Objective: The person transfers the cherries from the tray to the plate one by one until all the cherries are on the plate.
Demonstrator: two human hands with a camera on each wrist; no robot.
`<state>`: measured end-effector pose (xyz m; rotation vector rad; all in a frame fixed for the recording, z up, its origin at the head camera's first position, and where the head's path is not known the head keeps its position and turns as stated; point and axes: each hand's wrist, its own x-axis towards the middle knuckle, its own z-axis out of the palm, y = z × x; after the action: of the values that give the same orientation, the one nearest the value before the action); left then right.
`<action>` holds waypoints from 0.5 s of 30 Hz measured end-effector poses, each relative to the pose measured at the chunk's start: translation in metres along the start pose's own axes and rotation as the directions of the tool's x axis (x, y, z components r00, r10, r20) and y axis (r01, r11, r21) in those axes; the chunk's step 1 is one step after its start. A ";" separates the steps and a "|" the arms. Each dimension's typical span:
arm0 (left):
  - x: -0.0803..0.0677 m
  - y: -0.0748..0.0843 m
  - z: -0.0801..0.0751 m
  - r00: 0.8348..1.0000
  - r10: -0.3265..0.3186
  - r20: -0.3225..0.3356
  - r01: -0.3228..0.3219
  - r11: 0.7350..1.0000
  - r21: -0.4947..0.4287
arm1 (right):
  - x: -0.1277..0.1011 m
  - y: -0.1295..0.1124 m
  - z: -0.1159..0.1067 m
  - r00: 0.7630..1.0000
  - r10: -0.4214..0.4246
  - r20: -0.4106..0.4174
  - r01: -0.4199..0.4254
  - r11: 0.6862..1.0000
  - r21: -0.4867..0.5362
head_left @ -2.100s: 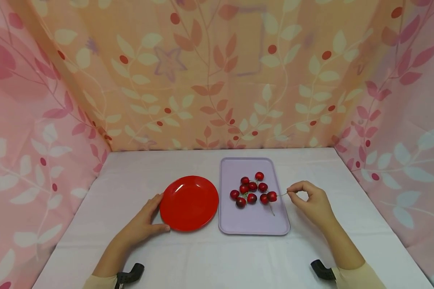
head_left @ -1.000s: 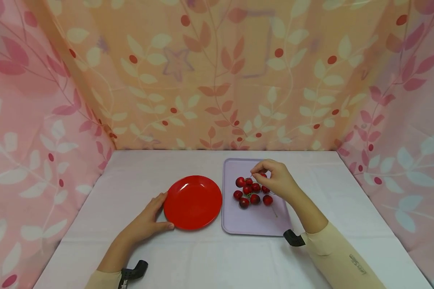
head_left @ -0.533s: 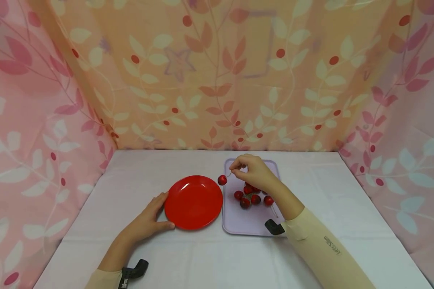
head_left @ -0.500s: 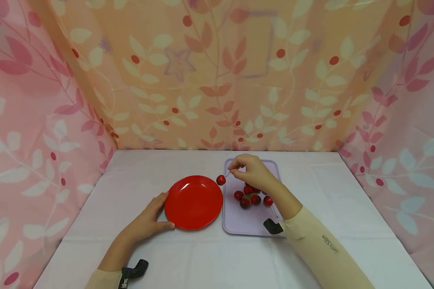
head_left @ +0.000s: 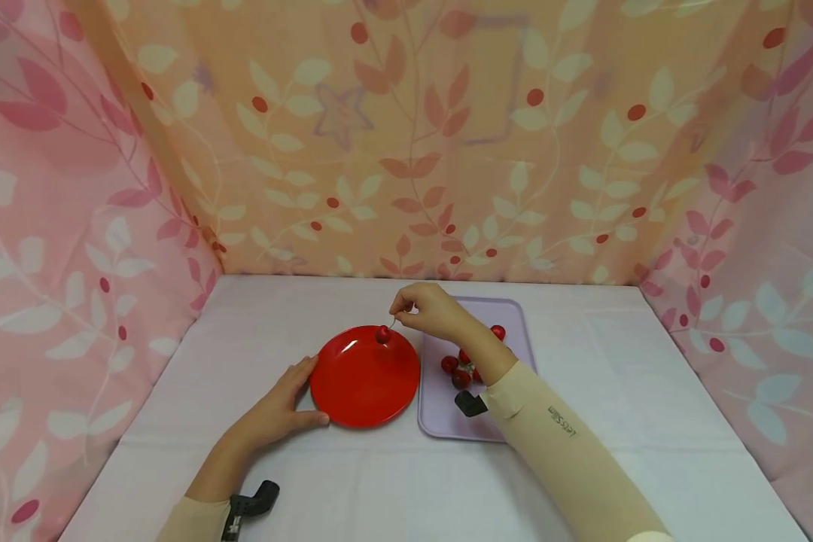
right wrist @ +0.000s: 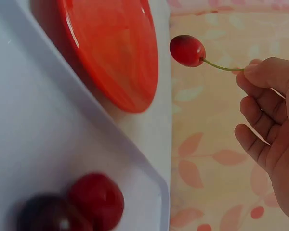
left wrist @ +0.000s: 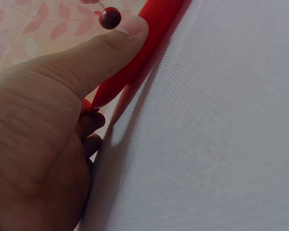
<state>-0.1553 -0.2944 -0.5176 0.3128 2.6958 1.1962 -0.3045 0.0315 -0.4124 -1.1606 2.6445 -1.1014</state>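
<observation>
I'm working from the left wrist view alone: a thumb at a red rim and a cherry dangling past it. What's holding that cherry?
Observer: The right hand pinches the cherry by its stem; the right wrist view shows it well.
Operator: Is it touching the red plate?
Observer: No. In the right wrist view there is a visible gap between the two.
Operator: And where are the other cherries?
Observer: In the head view, those I can see lie on a lilac tray, just to the right of the plate.
</observation>
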 end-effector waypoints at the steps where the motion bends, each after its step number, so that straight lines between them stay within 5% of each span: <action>1: 0.001 0.000 0.000 1.000 0.000 0.001 0.000 1.000 0.000 | 0.003 0.000 0.002 1.000 -0.003 0.007 0.003 1.000 -0.002; 15: 0.001 0.002 -0.001 1.000 0.003 0.002 -0.003 1.000 0.009 | 0.033 -0.004 0.029 0.993 -0.002 0.122 0.006 1.000 -0.028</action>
<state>-0.1560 -0.2939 -0.5159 0.3190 2.7005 1.1838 -0.3172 -0.0093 -0.4239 -1.1979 2.5746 -0.9639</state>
